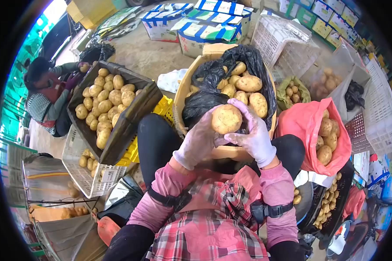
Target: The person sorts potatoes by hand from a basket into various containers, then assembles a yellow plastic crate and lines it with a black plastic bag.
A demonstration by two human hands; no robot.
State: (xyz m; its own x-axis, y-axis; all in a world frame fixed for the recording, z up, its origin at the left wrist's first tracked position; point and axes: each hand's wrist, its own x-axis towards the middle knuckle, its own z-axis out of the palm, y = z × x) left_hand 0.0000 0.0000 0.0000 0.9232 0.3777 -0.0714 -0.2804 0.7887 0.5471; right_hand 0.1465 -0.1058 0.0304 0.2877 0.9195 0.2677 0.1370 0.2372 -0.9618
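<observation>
A large potato point(227, 119) is held up between my two gloved hands, above the near side of a tan basket point(180, 101). My left hand point(197, 140) wraps the potato's left side, and my right hand point(253, 132) grips it from the right, fingers over its upper edge. Both gloves are pale and stained. Black plastic point(204, 102) lines the basket and partly covers the potatoes inside. Two big potatoes point(258, 104) lie uncovered just beyond my right hand.
To the left, a dark wooden crate point(148, 101) of potatoes tilts over a yellow crate point(130, 152). A pink sack point(292, 126) of potatoes stands at the right. Beyond the wooden crate, a co-worker point(48, 93) crouches, holding a potato. Blue-strapped boxes point(209, 32) stand at the back.
</observation>
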